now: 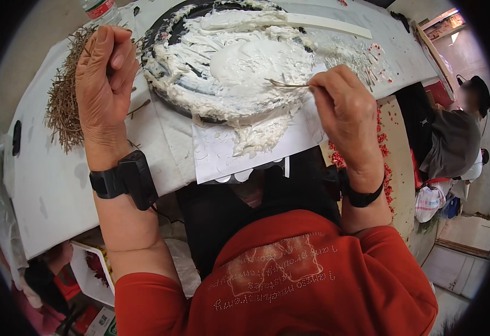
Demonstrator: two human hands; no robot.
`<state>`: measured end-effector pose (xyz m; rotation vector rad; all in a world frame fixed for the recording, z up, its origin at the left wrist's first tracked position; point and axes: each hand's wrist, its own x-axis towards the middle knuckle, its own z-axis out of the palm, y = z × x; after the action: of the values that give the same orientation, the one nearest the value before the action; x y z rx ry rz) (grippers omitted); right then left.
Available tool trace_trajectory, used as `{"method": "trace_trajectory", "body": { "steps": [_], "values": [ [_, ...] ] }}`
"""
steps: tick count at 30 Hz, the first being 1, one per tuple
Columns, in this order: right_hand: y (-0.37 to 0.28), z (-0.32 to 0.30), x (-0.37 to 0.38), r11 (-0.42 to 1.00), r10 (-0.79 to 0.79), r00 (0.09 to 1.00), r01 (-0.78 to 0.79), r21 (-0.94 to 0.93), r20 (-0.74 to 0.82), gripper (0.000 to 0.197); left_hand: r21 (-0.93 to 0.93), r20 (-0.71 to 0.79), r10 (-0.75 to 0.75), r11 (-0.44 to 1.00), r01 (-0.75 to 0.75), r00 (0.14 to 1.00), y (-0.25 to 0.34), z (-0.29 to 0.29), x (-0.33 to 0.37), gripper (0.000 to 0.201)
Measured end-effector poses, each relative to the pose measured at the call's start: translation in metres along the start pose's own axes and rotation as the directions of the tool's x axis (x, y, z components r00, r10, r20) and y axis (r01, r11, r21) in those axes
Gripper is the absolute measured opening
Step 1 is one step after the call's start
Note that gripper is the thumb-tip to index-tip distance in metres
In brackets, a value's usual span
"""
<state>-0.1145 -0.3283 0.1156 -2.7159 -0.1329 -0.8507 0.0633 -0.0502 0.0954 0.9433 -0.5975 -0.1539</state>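
My right hand point(345, 106) pinches the end of a thin brown twig point(287, 84), whose other end points left over thick white paste point(256, 59). The paste coats a round black tray point(163, 23) and spills over its near edge onto white paper point(219, 159). Left of the tray, my left hand point(107, 73) is raised with its fingers curled in; what they hold, if anything, is hidden. Behind and beside that hand lies a heap of dry brown twigs point(63, 115). One twig point(139, 108) sticks out to the right of the left wrist.
A flat white strip point(329, 24) lies across the tray's far right edge. Past it are several paste-coated stems and red bits point(374, 53). A bottle point(99, 8) stands far left. Red beads point(388, 151) lie on a board at my right. Another person point(458, 134) is farther right.
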Motion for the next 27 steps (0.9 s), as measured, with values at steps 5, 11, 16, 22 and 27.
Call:
{"method": "trace_trajectory", "body": {
  "steps": [5, 11, 16, 22, 27],
  "values": [
    [0.004, -0.005, 0.005, 0.999, 0.004, 0.996, 0.000, 0.050, -0.087, 0.011, -0.004, 0.018, -0.008, 1.000, 0.008, 1.000, 0.001, 0.000, 0.000, 0.030],
    [0.000, 0.004, 0.004, 0.999, -0.039, 0.999, 0.040, -0.005, 0.004, 0.011, -0.052, 0.052, -0.017, 0.998, 0.019, 0.999, 0.000, -0.004, 0.002, 0.029],
    [0.004, 0.000, 0.009, 0.999, -0.014, 0.997, 0.018, 0.044, -0.080, 0.011, -0.053, 0.040, -0.030, 0.998, 0.032, 0.999, 0.001, -0.002, 0.001, 0.028],
    [0.006, 0.015, 0.011, 0.999, -0.039, 0.998, 0.039, 0.011, -0.052, 0.012, -0.058, 0.028, -0.031, 0.998, 0.033, 0.999, 0.002, -0.002, 0.002, 0.028],
    [0.014, 0.010, 0.009, 0.996, -0.024, 0.994, 0.015, -0.087, -0.108, 0.013, -0.054, 0.021, -0.032, 0.998, 0.033, 0.999, 0.001, -0.001, 0.001, 0.028]
  ]
}}
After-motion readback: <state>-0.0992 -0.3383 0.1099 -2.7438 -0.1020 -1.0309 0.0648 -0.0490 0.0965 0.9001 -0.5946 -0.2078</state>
